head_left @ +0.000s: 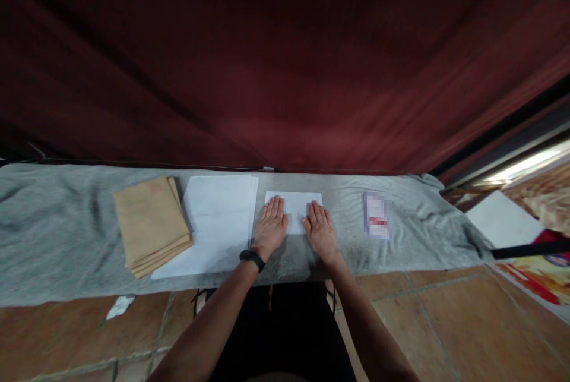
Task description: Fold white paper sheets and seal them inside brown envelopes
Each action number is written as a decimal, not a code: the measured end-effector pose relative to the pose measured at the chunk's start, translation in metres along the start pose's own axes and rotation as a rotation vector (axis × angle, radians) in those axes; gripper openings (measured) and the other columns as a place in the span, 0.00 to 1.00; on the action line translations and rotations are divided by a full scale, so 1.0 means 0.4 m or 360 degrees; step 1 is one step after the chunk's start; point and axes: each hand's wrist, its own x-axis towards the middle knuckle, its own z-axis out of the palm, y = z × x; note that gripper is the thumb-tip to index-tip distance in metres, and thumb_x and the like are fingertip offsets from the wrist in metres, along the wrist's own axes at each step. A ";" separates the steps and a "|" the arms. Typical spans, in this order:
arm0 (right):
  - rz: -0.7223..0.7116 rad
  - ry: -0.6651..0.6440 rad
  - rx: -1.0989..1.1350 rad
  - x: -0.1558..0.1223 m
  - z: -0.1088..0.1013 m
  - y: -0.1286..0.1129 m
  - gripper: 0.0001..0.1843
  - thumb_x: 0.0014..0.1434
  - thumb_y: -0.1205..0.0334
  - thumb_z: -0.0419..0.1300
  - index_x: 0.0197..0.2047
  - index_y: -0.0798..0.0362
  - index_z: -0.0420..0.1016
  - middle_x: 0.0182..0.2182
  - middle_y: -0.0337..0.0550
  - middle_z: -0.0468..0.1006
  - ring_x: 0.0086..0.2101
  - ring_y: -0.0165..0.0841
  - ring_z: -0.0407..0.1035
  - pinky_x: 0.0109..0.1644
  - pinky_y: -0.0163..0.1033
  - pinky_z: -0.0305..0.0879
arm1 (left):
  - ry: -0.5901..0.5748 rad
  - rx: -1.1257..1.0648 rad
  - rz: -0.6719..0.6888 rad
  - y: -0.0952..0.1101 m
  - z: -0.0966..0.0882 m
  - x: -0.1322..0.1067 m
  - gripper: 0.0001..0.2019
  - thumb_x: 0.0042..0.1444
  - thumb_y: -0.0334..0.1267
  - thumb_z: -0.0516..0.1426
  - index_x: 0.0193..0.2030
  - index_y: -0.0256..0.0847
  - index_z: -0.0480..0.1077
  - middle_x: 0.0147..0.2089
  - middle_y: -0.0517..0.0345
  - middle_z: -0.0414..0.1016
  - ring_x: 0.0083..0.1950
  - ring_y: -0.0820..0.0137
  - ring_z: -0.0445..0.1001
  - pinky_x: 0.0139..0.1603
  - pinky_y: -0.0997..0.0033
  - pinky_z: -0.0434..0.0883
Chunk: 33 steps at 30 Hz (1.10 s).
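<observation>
A small white sheet of paper (294,215), perhaps folded, lies on the grey cloth straight in front of me. My left hand (271,224) rests flat on its left side, fingers stretched out and pointing away from me. On the right side of the same paper lies my right hand (319,229), also flat, with its fingers slightly spread. Bare paper shows between the two thumbs. Left of my left hand is a stack of larger white sheets (222,221), partly covered by a pile of brown paper envelopes (151,221).
The grey cloth (66,227) covers a long narrow surface against a dark red wall (285,73). A pale, blurred packet with a red band (377,215) lies to the right. A white scrap (120,307) is on the tiled floor (445,322). A white board (505,218) stands far right.
</observation>
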 end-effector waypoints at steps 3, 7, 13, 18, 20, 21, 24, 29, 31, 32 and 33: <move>0.0053 0.0019 -0.0031 -0.014 -0.001 0.035 0.33 0.73 0.49 0.43 0.72 0.61 0.54 0.69 0.57 0.58 0.68 0.45 0.52 0.70 0.53 0.47 | 0.0006 0.0003 -0.0102 -0.012 -0.004 -0.003 0.29 0.70 0.41 0.40 0.73 0.26 0.51 0.75 0.41 0.50 0.77 0.61 0.45 0.76 0.55 0.46; 0.0116 0.0028 -0.0075 -0.031 -0.006 0.064 0.33 0.73 0.49 0.42 0.72 0.61 0.54 0.68 0.56 0.59 0.68 0.45 0.52 0.70 0.54 0.47 | 0.0009 -0.0007 -0.0254 -0.018 -0.011 -0.006 0.30 0.70 0.42 0.41 0.72 0.25 0.51 0.75 0.39 0.50 0.77 0.58 0.46 0.75 0.54 0.49; 0.0128 0.0053 -0.0078 -0.038 -0.008 0.064 0.32 0.73 0.50 0.43 0.72 0.60 0.54 0.68 0.56 0.60 0.68 0.45 0.53 0.70 0.54 0.47 | 0.0121 -0.0018 -0.0139 0.043 -0.027 -0.047 0.29 0.69 0.40 0.42 0.73 0.25 0.49 0.75 0.40 0.50 0.77 0.59 0.44 0.75 0.52 0.48; 0.0115 0.0083 -0.0035 -0.038 -0.018 0.063 0.31 0.73 0.51 0.43 0.72 0.60 0.55 0.68 0.57 0.60 0.67 0.45 0.54 0.70 0.56 0.48 | 0.0036 -0.0078 0.0105 0.106 -0.012 -0.098 0.29 0.69 0.42 0.43 0.73 0.30 0.51 0.75 0.44 0.52 0.76 0.61 0.47 0.75 0.53 0.51; 0.0153 0.0066 -0.0026 -0.035 -0.027 0.052 0.30 0.73 0.52 0.44 0.71 0.61 0.56 0.68 0.58 0.60 0.67 0.46 0.53 0.69 0.57 0.48 | 0.0015 -0.0085 0.0106 0.110 -0.004 -0.105 0.30 0.69 0.42 0.44 0.73 0.29 0.50 0.75 0.42 0.51 0.76 0.60 0.46 0.75 0.52 0.51; 0.0185 0.0062 -0.0023 -0.032 -0.032 0.041 0.30 0.73 0.53 0.43 0.71 0.62 0.56 0.68 0.59 0.60 0.67 0.47 0.53 0.69 0.57 0.48 | 0.0008 -0.0086 0.0110 0.108 -0.001 -0.106 0.30 0.68 0.42 0.44 0.73 0.30 0.50 0.75 0.42 0.51 0.77 0.60 0.46 0.75 0.51 0.51; 0.0200 0.0054 0.0034 -0.021 -0.041 -0.014 0.30 0.73 0.56 0.42 0.71 0.65 0.55 0.69 0.61 0.56 0.69 0.47 0.50 0.70 0.58 0.47 | -0.0020 -0.0069 0.0117 0.103 -0.001 -0.103 0.29 0.68 0.41 0.44 0.73 0.31 0.50 0.75 0.42 0.52 0.77 0.59 0.46 0.75 0.50 0.50; -0.0164 -0.0086 0.0252 -0.015 -0.023 -0.107 0.29 0.74 0.55 0.40 0.71 0.59 0.57 0.70 0.53 0.58 0.69 0.38 0.49 0.71 0.49 0.50 | -0.0087 -0.0014 0.0212 0.100 -0.011 -0.101 0.28 0.67 0.35 0.44 0.73 0.34 0.51 0.75 0.45 0.52 0.77 0.59 0.46 0.75 0.51 0.50; -0.0190 -0.0096 0.0252 -0.021 -0.013 -0.108 0.28 0.74 0.55 0.39 0.70 0.58 0.58 0.68 0.51 0.61 0.69 0.37 0.51 0.71 0.49 0.49 | -0.0098 -0.0020 0.0215 0.097 -0.014 -0.101 0.28 0.67 0.34 0.43 0.73 0.34 0.51 0.75 0.47 0.52 0.76 0.61 0.47 0.75 0.53 0.50; -0.0187 -0.0089 0.0232 -0.025 -0.010 -0.098 0.28 0.74 0.55 0.39 0.70 0.57 0.58 0.68 0.51 0.61 0.69 0.38 0.51 0.71 0.50 0.48 | -0.0100 -0.0029 0.0196 0.095 -0.015 -0.101 0.27 0.68 0.34 0.42 0.73 0.33 0.51 0.75 0.47 0.53 0.76 0.62 0.47 0.75 0.54 0.51; -0.0176 -0.0074 0.0205 -0.031 -0.009 -0.084 0.28 0.74 0.55 0.40 0.71 0.57 0.58 0.69 0.51 0.60 0.69 0.38 0.52 0.71 0.51 0.48 | -0.0096 -0.0039 0.0168 0.091 -0.015 -0.100 0.27 0.68 0.34 0.41 0.73 0.32 0.52 0.75 0.47 0.53 0.76 0.63 0.48 0.75 0.55 0.51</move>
